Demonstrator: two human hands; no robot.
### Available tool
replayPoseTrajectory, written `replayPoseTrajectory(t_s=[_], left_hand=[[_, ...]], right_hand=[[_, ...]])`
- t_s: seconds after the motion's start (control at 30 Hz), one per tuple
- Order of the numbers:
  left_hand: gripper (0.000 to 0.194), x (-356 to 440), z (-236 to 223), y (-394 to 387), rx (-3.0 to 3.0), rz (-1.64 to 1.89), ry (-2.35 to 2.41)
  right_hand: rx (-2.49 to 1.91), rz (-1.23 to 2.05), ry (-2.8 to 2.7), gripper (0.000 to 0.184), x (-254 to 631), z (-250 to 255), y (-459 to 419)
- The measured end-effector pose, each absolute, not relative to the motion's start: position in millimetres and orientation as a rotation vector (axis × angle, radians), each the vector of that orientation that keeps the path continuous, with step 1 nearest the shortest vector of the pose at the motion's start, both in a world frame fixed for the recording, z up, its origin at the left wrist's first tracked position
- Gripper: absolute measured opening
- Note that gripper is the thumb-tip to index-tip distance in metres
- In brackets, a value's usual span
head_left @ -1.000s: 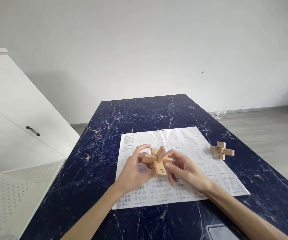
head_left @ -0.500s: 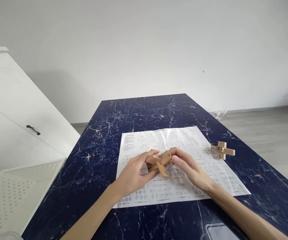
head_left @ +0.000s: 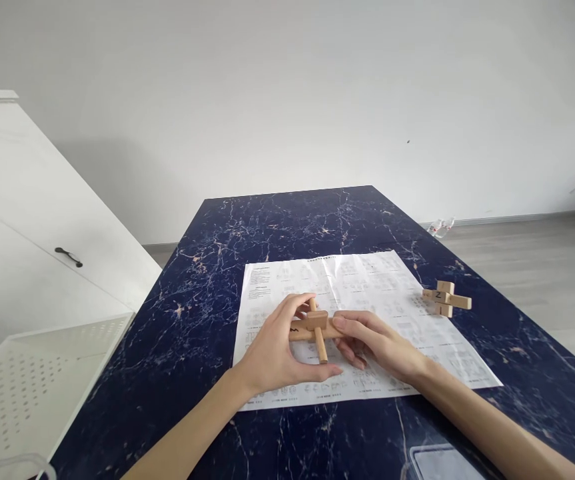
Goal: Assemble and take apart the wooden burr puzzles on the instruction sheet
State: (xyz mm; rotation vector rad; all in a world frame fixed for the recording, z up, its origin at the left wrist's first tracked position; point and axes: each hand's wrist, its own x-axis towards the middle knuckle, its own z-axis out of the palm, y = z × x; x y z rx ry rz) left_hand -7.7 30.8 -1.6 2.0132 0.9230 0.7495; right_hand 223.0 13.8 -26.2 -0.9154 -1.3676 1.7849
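A wooden interlocking burr puzzle is held above the printed sheet, its bars crossing one another. A dark mark shows on the bar at its left. My left hand curves round the left side, with a fingertip at the far end of the thin bar and the thumb stretched out below its near end. At the right end, my right hand pinches a bar between thumb and fingers; the other fingers curl underneath. A second wooden burr puzzle, with numbers on its bars, rests at the sheet's right edge.
The creased paper sheet with small diagrams lies on a dark blue marbled table. A clear-edged tray or case is at the near edge. White cabinet on the left, clear plastic objects beyond the table's right edge.
The puzzle has been turned over between my hands, so other bars face me now. My right hand, loosely beside it half a second ago, has closed on its right end.
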Motion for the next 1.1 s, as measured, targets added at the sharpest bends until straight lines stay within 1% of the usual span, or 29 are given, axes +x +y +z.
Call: replayPoseTrajectory(t_s=[0.07,0.2,0.43,0.5,0.67,0.73,0.93,1.1], left_hand=[[0.089,-7,0,32,2.02,0.765,0.906],[0.082,-7,4,32,2.019,0.783,0.896],[0.082,-6,7,31,1.979,0.784,0.901],[0.084,-6,6,31,1.975,0.781,0.891],[0.099,-7,0,31,1.948,0.751,0.87],[0.102,-7,-1,30,1.945,0.748,0.877],[0.107,-4,-3,28,1.94,0.841,0.962],[0.108,-3,-5,29,1.957,0.841,0.991]], right_hand=[[-0.908,1.793,-1.352,0.045,224,-28,13],[-0.909,1.797,-1.316,0.046,223,-30,14],[-0.863,1.845,-1.199,0.051,220,-27,12],[-0.856,1.862,-1.207,0.05,220,-26,11],[-0.814,1.926,-1.215,0.05,222,-23,10],[-0.803,1.921,-1.221,0.049,222,-22,10],[-0.858,1.797,-1.249,0.042,217,-27,9],[-0.89,1.787,-1.242,0.045,214,-28,9]])
